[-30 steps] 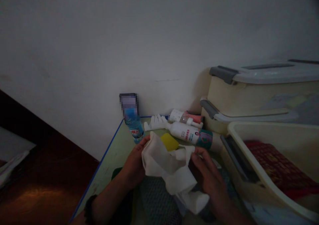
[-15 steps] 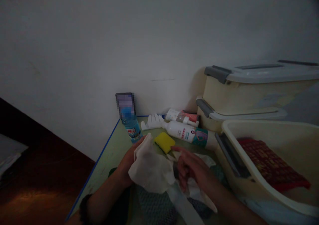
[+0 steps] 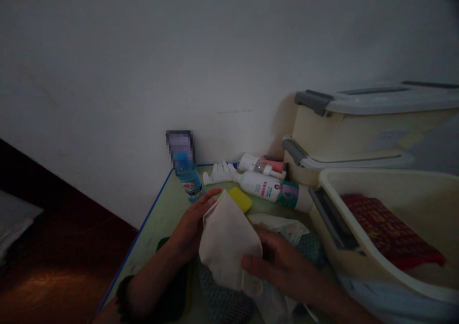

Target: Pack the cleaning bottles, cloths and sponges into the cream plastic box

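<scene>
Both hands hold a white cloth [image 3: 227,240] above a green table [image 3: 158,228]. My left hand [image 3: 191,221] grips the cloth's left edge, fingers curled along it. My right hand [image 3: 276,262] is closed on the cloth's lower right part, thumb pressed on the fabric. More white fabric [image 3: 283,223] trails to the right behind the hand. Under the hands lies a grey-blue knitted piece [image 3: 222,300].
A yellow sponge [image 3: 241,198], a blue water bottle [image 3: 188,178], a white glove [image 3: 219,172] and two lying white bottles [image 3: 272,189] sit by the wall. Stacked cream lidded bins [image 3: 358,128] and an open bin [image 3: 376,262] holding red cloth [image 3: 387,233] fill the right. Dark floor lies left.
The cloth was gathered from a loose spread into a rounded bundle between the hands. My right hand dropped lower and closed on the cloth's lower right side.
</scene>
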Tool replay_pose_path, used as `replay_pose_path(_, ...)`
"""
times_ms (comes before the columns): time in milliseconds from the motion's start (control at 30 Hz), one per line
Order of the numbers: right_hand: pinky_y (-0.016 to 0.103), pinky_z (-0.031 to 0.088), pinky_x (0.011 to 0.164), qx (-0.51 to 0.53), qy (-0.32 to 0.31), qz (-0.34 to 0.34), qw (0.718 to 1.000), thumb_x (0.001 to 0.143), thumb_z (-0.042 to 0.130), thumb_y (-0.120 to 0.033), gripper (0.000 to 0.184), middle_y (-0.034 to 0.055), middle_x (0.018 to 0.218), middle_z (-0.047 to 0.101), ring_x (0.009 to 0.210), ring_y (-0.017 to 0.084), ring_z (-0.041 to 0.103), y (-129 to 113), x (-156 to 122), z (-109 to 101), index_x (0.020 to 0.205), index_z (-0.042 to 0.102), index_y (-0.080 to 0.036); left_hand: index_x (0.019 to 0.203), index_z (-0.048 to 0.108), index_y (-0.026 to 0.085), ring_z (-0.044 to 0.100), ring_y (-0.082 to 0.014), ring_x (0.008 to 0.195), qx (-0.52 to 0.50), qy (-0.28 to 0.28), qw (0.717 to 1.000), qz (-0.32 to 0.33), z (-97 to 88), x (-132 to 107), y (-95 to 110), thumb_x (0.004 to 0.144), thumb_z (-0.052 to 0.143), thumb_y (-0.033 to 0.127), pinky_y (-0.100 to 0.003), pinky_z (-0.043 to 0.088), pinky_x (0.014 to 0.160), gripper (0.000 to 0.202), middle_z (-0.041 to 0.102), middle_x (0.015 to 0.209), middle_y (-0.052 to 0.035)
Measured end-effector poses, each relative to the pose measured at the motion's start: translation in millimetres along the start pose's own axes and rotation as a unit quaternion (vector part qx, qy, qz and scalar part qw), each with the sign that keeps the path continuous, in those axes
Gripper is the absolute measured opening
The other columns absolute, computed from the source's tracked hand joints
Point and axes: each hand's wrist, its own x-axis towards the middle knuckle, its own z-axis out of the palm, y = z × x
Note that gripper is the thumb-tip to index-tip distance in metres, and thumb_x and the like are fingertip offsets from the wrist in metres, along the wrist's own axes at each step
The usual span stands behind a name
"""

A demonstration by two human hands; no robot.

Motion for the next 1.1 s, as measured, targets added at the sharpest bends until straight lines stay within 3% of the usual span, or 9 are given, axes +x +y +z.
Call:
replay_pose_path(100,0.020,0.040,0.053,0.052,0.008,0.013,0.999,0.078,0.064,-0.044,0.027,-0.0018,0.071,0.056,0.061,0.010,0.052,0,1,3,0.084,0.060,-0.018,0.112,0.054,0.017,0.067,-0.0195,0.071,-0.010,-0.006,0.999,-0.034,-1.3,2,1,0.078,0.066,0.034,-0.031,0.051,0.069,0.040,0.070,0.082,-0.0046)
replay_pose_path(233,0.017,0.035,0.037,0.153,0.092,0.003,0.984,0.079,0.062,-0.047,0.028,-0.0063,0.056,0.052,0.041,0.006,0.043,-4,4,4,0.075,0.058,-0.019,0.122,0.047,0.016,0.066,-0.0256,0.091,-0.048,-0.080,0.995,-0.043,-7.2,4,-2,0.076,0.063,0.051,-0.036,0.049,0.080,0.059,0.069,0.100,-0.0109)
replay_pose_path(333,0.018,0.045,0.050,0.226,0.160,-0.024,0.960,0.077,0.066,-0.042,0.023,-0.0042,0.062,0.059,0.054,0.008,0.055,-9,5,0,0.073,0.062,-0.020,0.132,0.036,0.019,0.062,-0.0273,0.103,-0.043,-0.144,0.988,-0.042,-10.1,3,-5,0.069,0.072,0.047,-0.037,0.046,0.085,0.077,0.067,0.110,-0.0122)
replay_pose_path(433,0.021,0.048,0.059,0.269,0.184,-0.033,0.945,0.078,0.066,-0.039,0.018,-0.0025,0.066,0.065,0.062,0.011,0.061,-11,4,-3,0.080,0.067,-0.021,0.140,0.019,0.024,0.062,-0.0274,0.104,-0.006,-0.196,0.978,-0.068,-9.4,-1,-8,0.066,0.078,0.033,-0.041,0.045,0.088,0.095,0.067,0.110,-0.0118)
replay_pose_path(567,0.024,0.050,0.062,0.307,0.162,-0.043,0.937,0.080,0.066,-0.036,0.017,-0.0008,0.074,0.070,0.069,0.014,0.064,-11,3,-3,0.091,0.069,-0.024,0.143,0.005,0.027,0.062,-0.0247,0.103,-0.007,-0.218,0.974,-0.059,-5.8,-4,-6,0.065,0.079,0.019,-0.042,0.042,0.093,0.108,0.069,0.108,-0.0084)
replay_pose_path(767,0.026,0.049,0.078,0.346,0.065,-0.064,0.934,0.079,0.067,-0.021,0.043,-0.0005,0.108,0.067,0.092,0.014,0.064,-14,3,3,0.120,0.055,-0.031,0.143,0.014,0.031,0.056,-0.0203,0.114,-0.078,-0.177,0.981,0.034,-4.2,0,-2,0.071,0.072,0.015,-0.036,0.035,0.101,0.094,0.060,0.126,-0.0044)
replay_pose_path(867,0.028,0.049,0.082,0.343,0.041,-0.069,0.936,0.079,0.067,-0.018,0.053,0.0011,0.114,0.065,0.096,0.015,0.063,-13,1,4,0.127,0.048,-0.031,0.144,0.001,0.035,0.058,-0.0223,0.111,-0.049,-0.200,0.978,-0.005,-3.1,-2,-3,0.069,0.075,0.016,-0.037,0.040,0.095,0.106,0.061,0.123,-0.0053)
replay_pose_path(967,0.028,0.049,0.079,0.354,0.030,-0.074,0.932,0.078,0.066,-0.015,0.061,0.0012,0.106,0.068,0.092,0.015,0.065,-12,0,3,0.132,0.042,-0.031,0.144,-0.009,0.033,0.063,-0.0233,0.102,0.012,-0.210,0.975,-0.077,-2.3,-6,-5,0.074,0.072,0.019,-0.035,0.045,0.085,0.107,0.066,0.115,-0.0088)
replay_pose_path(1100,0.025,0.050,0.071,0.373,0.072,-0.053,0.923,0.075,0.069,-0.015,0.066,0.0002,0.094,0.072,0.081,0.014,0.068,-12,1,0,0.133,0.040,-0.029,0.145,0.006,0.025,0.068,-0.0199,0.087,0.045,-0.210,0.973,-0.085,-3.4,-8,-5,0.078,0.068,0.022,-0.028,0.048,0.073,0.092,0.070,0.104,-0.0097)
